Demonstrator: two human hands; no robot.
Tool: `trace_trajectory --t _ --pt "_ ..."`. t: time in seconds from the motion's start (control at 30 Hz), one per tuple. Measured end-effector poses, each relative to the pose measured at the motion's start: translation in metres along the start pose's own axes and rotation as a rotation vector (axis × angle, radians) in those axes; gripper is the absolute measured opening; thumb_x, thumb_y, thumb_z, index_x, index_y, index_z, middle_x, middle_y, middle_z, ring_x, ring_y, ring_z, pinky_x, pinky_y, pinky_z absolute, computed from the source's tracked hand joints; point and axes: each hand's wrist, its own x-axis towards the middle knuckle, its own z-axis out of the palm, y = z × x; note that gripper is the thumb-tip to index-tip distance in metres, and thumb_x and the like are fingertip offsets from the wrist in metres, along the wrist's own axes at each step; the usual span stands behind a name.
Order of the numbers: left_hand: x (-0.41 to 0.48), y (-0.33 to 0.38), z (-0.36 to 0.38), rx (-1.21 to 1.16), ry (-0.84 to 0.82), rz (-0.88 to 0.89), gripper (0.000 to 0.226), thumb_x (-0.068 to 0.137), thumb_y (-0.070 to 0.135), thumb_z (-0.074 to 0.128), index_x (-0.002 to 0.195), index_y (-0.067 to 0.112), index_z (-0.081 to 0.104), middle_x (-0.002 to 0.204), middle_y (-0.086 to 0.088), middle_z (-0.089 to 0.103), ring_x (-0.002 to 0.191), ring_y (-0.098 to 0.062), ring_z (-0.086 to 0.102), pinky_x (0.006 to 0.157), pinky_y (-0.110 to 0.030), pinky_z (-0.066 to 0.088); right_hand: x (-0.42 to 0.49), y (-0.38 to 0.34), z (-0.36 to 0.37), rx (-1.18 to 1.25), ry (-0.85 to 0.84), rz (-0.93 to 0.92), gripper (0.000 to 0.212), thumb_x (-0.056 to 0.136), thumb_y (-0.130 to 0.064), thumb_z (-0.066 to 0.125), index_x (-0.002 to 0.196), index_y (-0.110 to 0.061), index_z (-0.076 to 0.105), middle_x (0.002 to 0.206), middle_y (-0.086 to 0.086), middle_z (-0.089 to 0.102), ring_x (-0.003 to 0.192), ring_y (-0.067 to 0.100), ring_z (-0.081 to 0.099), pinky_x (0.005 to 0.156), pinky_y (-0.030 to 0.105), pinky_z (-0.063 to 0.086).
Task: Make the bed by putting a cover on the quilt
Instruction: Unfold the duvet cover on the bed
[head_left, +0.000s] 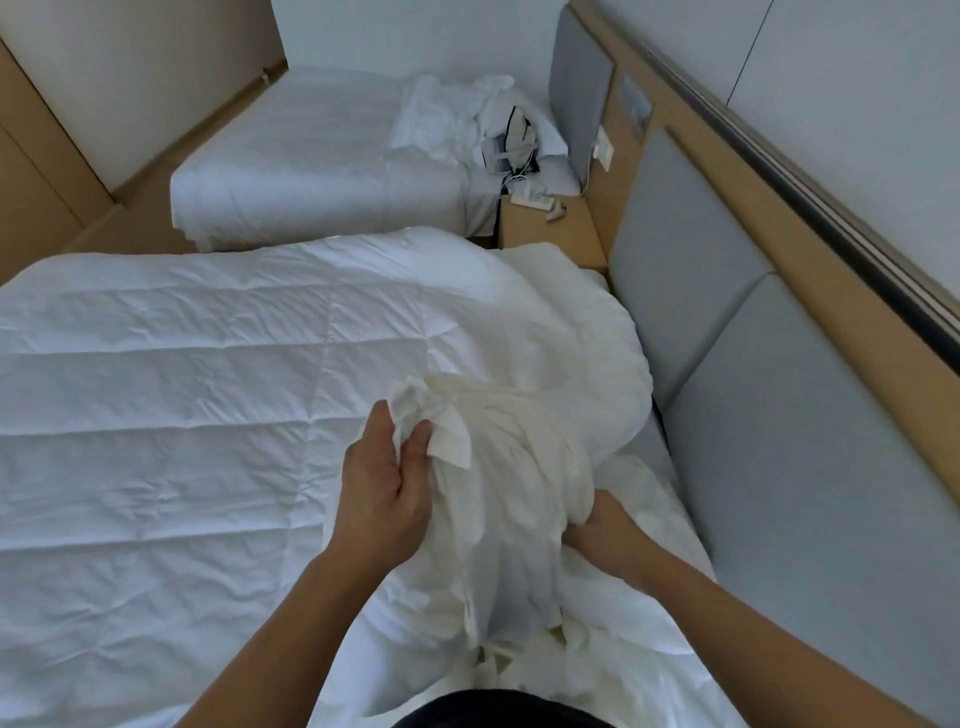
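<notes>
A white stitched quilt (182, 405) lies spread over the near bed. A cream-white cover (514, 467) is bunched up in the middle right, draped over the quilt's head end. My left hand (382, 478) grips a gathered corner of white fabric sticking out of the bunched cover. Lower right, my right hand (605, 530) holds the bunched cover from the side, its fingers buried in the folds.
A grey padded headboard (727, 364) runs along the right. A wooden nightstand (550, 228) with small items stands between the beds. The far bed (311, 156) carries a heap of white linen and a bag (509, 140). Wooden floor shows at left.
</notes>
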Motion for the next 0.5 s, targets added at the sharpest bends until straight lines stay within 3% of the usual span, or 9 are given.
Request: trace_trajectory --t 0.07,0.13,0.2,0.3,0.37,0.4,0.43,0.5 --pt "0.003 0.004 0.000 0.001 -0.073 -0.004 0.022 0.099 0.029 0.045 0.105 0.012 0.058 0.091 0.009 0.063 0.079 -0.011 0.063 0.064 -0.019 0.050 0.013 -0.001 -0.002 0.077 0.065 -0.014 0.021 0.095 -0.009 0.063 0.108 -0.024 0.071 0.110 -0.008 0.073 0.106 0.013 0.068 0.083 0.017 0.054" --pt "0.007 0.008 -0.003 0.011 -0.097 0.004 0.017 0.098 0.022 0.044 0.108 0.019 0.057 0.097 0.015 0.064 0.085 -0.005 0.063 0.069 -0.009 0.047 0.036 -0.019 -0.032 -0.031 0.112 -0.101 0.021 0.095 -0.007 0.062 0.107 -0.023 0.069 0.112 -0.008 0.070 0.101 0.007 0.066 0.080 0.011 0.048" --pt "0.009 0.012 -0.007 0.014 -0.098 0.015 0.018 0.098 0.020 0.044 0.108 0.018 0.058 0.099 0.016 0.064 0.086 -0.005 0.063 0.071 -0.007 0.046 0.066 -0.049 -0.083 -0.224 0.233 -0.154 0.009 0.087 -0.018 0.065 0.096 -0.016 0.068 0.104 0.003 0.070 0.100 0.019 0.065 0.077 0.020 0.046" --pt "0.002 0.023 -0.011 0.000 -0.133 0.043 0.016 0.097 0.017 0.045 0.104 0.022 0.059 0.096 0.023 0.067 0.085 0.002 0.065 0.071 -0.004 0.045 0.101 -0.116 -0.158 -0.455 0.513 -0.221 0.029 0.081 -0.038 0.051 0.083 -0.009 0.055 0.081 0.004 0.057 0.088 0.031 0.060 0.062 0.029 0.037" --pt "-0.004 0.034 -0.009 -0.031 -0.155 0.059 0.016 0.098 0.017 0.045 0.103 0.024 0.059 0.094 0.020 0.069 0.083 0.001 0.067 0.070 -0.005 0.046 0.119 -0.156 -0.170 -0.460 0.652 -0.332 0.027 0.088 -0.031 0.058 0.100 -0.007 0.055 0.089 0.005 0.056 0.088 0.031 0.057 0.066 0.032 0.037" --pt "-0.004 0.039 -0.006 -0.036 -0.149 0.069 0.017 0.098 0.017 0.045 0.104 0.024 0.058 0.094 0.018 0.069 0.083 0.000 0.067 0.070 -0.006 0.046 0.127 -0.170 -0.162 -0.452 0.641 -0.392 0.029 0.089 -0.027 0.063 0.112 -0.009 0.055 0.098 0.006 0.057 0.092 0.030 0.056 0.072 0.033 0.039" --pt "-0.003 0.043 -0.004 -0.031 -0.129 0.079 0.017 0.098 0.017 0.045 0.106 0.025 0.058 0.095 0.017 0.069 0.083 0.000 0.067 0.070 -0.006 0.046 0.133 -0.180 -0.147 -0.471 0.560 -0.454 0.041 0.086 -0.028 0.068 0.122 -0.014 0.053 0.108 0.005 0.057 0.099 0.028 0.056 0.078 0.034 0.041" --pt "0.000 0.049 0.000 0.000 -0.073 0.087 0.020 0.098 0.017 0.045 0.107 0.031 0.056 0.097 0.019 0.067 0.086 0.002 0.065 0.071 -0.005 0.045 0.138 -0.181 -0.113 -0.652 0.384 -0.501 0.075 0.073 -0.050 0.072 0.138 -0.028 0.042 0.134 0.002 0.048 0.126 0.028 0.047 0.097 0.044 0.042"
